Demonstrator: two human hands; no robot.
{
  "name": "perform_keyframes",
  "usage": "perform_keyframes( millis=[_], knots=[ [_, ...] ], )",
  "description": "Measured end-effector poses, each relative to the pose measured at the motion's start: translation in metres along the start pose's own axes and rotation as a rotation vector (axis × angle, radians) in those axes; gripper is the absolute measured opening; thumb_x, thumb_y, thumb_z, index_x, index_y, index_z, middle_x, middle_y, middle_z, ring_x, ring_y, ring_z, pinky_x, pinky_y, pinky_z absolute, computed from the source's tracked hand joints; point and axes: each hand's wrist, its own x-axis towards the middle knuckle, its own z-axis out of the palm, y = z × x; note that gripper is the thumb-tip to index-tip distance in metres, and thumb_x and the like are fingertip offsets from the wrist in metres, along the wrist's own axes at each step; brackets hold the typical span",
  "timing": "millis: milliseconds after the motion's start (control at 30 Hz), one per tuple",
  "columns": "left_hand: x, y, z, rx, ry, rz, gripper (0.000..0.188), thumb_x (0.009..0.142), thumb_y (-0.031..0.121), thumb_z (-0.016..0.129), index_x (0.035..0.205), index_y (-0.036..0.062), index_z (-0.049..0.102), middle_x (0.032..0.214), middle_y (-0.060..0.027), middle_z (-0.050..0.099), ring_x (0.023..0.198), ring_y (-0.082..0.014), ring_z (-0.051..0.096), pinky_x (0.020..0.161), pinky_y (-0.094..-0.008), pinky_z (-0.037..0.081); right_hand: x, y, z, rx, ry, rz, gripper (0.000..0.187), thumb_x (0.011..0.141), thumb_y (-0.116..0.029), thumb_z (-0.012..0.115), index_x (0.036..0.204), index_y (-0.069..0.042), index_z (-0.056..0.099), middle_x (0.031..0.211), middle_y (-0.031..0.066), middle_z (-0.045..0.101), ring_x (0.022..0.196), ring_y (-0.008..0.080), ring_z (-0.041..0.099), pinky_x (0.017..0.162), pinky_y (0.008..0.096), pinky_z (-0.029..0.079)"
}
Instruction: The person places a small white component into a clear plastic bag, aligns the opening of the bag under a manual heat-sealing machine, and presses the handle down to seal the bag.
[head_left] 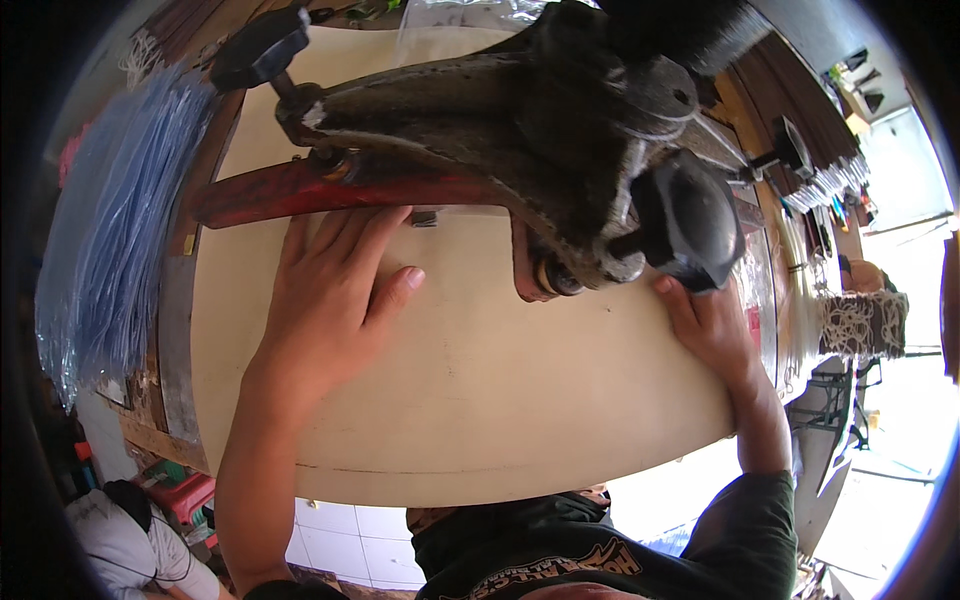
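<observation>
A cream board (pixel 500 390) with a curved near edge lies in front of me under a dark metal machine frame (pixel 430 100). My left hand (pixel 335 275) rests flat on the board, open, its fingertips running up to and partly beneath a red bar (pixel 350 188) of the machine. Just right of those fingertips sits a small dark metal piece (pixel 425 218). My right hand (pixel 710 325) lies at the board's right side with its thumb stretched out on the surface. A black lobed knob (pixel 690 220) hides most of its fingers. Nothing shows held in either hand.
Bluish clear plastic strips (pixel 125 230) hang at the left. Another black knob (pixel 262 48) sticks up at the far left of the machine. Bundled cords (pixel 865 325) stand at the right. A person in a light shirt (pixel 140 540) is at the lower left, beside a red stool (pixel 185 495).
</observation>
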Motion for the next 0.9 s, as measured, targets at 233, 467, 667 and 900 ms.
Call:
perform_keyframes(
  millis=[233, 467, 667, 900],
  knots=[
    [-0.001, 0.0, 0.001, 0.02, 0.019, 0.026, 0.05, 0.097, 0.028, 0.062, 0.14, 0.0054, 0.051, 0.13, -0.0121, 0.062, 0.129, -0.0315, 0.052, 0.116, -0.0557, 0.028, -0.001, 0.001, -0.001, -0.025, 0.023, -0.039, 0.054, 0.097, -0.028, 0.06, 0.139, 0.006, 0.053, 0.131, 0.0264, 0.058, 0.126, 0.0465, 0.052, 0.112, 0.0517, 0.038],
    [0.002, 0.004, -0.008, -0.034, -0.105, -0.011, 0.053, 0.098, 0.028, 0.06, 0.14, -0.0027, 0.049, 0.138, -0.0249, 0.054, 0.131, -0.0431, 0.047, 0.116, -0.054, 0.029, -0.001, 0.002, 0.002, -0.012, 0.06, -0.053, 0.055, 0.098, -0.029, 0.06, 0.141, 0.005, 0.052, 0.132, 0.0254, 0.058, 0.128, 0.0454, 0.052, 0.112, 0.0516, 0.038],
    [0.001, 0.001, -0.005, -0.002, -0.071, 0.029, 0.055, 0.099, 0.03, 0.058, 0.142, -0.0017, 0.047, 0.138, -0.0283, 0.053, 0.13, -0.0464, 0.045, 0.116, -0.0552, 0.028, 0.0, 0.003, 0.002, -0.048, 0.088, -0.095, 0.055, 0.099, -0.029, 0.06, 0.142, 0.004, 0.052, 0.128, 0.0232, 0.06, 0.125, 0.0442, 0.053, 0.11, 0.051, 0.039],
    [0.0, 0.001, -0.002, 0.004, -0.033, 0.011, 0.05, 0.099, 0.029, 0.06, 0.141, 0.0035, 0.05, 0.132, -0.0173, 0.06, 0.128, -0.0361, 0.051, 0.115, -0.0546, 0.029, -0.001, 0.005, 0.002, -0.046, 0.098, -0.1, 0.055, 0.098, -0.029, 0.061, 0.142, 0.003, 0.052, 0.127, 0.0216, 0.06, 0.125, 0.0425, 0.054, 0.109, 0.0505, 0.04]
  ],
)
